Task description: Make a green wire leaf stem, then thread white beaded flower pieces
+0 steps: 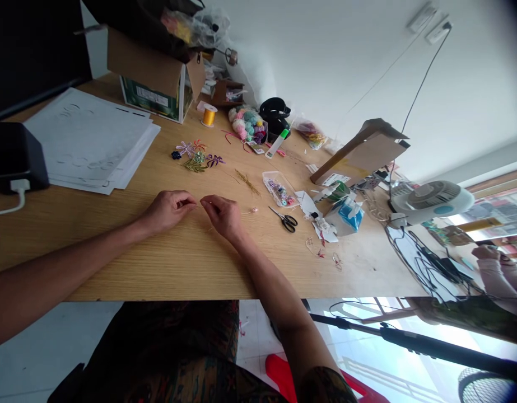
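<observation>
My left hand (173,209) is closed in a pinch above the wooden table, its fingertips almost meeting those of my right hand (222,214). What the left fingers hold is too fine to make out. My right hand is pinched too, and a thin pale thread (245,212) runs out beside it to a small pinkish bead (254,210) on the tabletop. Black-handled scissors (288,223) lie to the right of the bead. Beyond my hands are several small flower-shaped thread pieces (199,157) and a bundle of olive-gold strands (247,182).
A clear tray (280,189) holds small beads and trinkets. Farther back are a yellow thread spool (208,116), bagged yarn balls (248,124) and an open carton (151,84). Paper sheets (90,140) lie left; a white fan (430,201) sits right. Another person's hands (487,252) show far right.
</observation>
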Motion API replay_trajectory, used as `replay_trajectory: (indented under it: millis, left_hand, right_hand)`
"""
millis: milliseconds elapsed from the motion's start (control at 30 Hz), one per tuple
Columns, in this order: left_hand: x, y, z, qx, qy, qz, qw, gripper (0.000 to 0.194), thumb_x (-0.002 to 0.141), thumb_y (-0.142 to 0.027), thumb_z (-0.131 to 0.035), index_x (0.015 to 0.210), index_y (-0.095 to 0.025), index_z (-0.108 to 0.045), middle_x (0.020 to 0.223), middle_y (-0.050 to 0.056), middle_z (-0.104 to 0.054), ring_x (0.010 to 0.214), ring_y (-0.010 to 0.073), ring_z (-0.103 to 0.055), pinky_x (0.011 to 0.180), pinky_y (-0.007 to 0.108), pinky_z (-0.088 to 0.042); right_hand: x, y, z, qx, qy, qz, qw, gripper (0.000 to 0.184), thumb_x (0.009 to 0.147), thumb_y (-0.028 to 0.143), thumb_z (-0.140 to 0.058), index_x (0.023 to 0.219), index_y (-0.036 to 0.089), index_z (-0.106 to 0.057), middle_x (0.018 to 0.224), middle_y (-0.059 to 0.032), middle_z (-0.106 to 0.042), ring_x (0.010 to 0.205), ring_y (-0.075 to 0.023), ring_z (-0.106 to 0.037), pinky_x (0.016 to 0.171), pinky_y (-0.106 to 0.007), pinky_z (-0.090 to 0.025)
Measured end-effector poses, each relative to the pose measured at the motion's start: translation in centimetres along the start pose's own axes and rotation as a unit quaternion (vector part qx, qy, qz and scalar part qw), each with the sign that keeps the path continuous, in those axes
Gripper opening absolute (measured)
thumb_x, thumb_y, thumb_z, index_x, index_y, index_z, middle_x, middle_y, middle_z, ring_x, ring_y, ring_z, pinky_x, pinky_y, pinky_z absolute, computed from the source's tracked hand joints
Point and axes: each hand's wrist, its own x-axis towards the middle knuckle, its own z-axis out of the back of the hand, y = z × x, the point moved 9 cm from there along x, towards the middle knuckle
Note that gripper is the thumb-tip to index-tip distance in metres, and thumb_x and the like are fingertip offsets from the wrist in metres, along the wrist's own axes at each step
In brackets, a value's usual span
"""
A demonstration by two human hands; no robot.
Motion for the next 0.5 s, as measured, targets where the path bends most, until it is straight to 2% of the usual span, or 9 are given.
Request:
replay_trajectory:
  millis: [100, 233, 367, 500]
  left_hand:
    - [-0.1, -0.5, -0.5, -0.025, 0.029, -0.015, 0.999, 0.021, 0.075, -0.04, -0.061, 0.073, -0.02, -0.069, 0.073, 0.003, -0.071, 0.067, 0.0163, -0.061, 0.064, 0.026, -0.046]
    - [0.0, -0.6, -0.1, -0.072, 0.022, 0.012, 0.997, 0.021, 0.074, -0.041, -0.064, 0.076, -0.02, -0.069, 0.073, 0.002, -0.07, 0.068, 0.0162, -0.061, 0.067, 0.026, -0.048]
    - [0.0, -0.1, 0.9, -0.121, -0.021, 0.056, 0.991, 0.024, 0.071, -0.043, -0.067, 0.074, -0.019, -0.067, 0.075, 0.004, -0.07, 0.07, 0.0174, -0.062, 0.069, 0.028, -0.05]
    - [0.1, 0.4, 1.2, -0.08, -0.043, 0.059, 0.994, 0.024, 0.072, -0.044, -0.066, 0.073, -0.019, -0.067, 0.076, 0.005, -0.071, 0.07, 0.0175, -0.062, 0.066, 0.027, -0.049]
  right_hand:
    - [0.3, -1.5, 0.4, 0.043, -0.02, -0.045, 0.998, 0.028, 0.093, 0.038, -0.052, 0.092, 0.016, -0.07, 0.073, -0.0026, -0.066, 0.062, -0.0108, -0.054, 0.063, -0.022, -0.043]
    - [0.2, -2.7, -0.6, 0.091, 0.009, -0.083, 0.992, 0.03, 0.091, 0.04, -0.055, 0.091, 0.014, -0.07, 0.062, 0.0013, -0.057, 0.055, -0.0087, -0.045, 0.055, -0.021, -0.037]
    - [-0.1, -1.6, -1.6, 0.095, 0.047, -0.055, 0.993, 0.03, 0.09, 0.039, -0.056, 0.093, 0.014, -0.072, 0.065, 0.0014, -0.059, 0.056, -0.0077, -0.045, 0.056, -0.021, -0.036]
    - [-0.4, 0.1, -1.8, 0.071, 0.061, -0.003, 0.996, 0.029, 0.091, 0.035, -0.054, 0.095, 0.013, -0.073, 0.07, -0.0008, -0.064, 0.059, -0.0086, -0.051, 0.058, -0.021, -0.038]
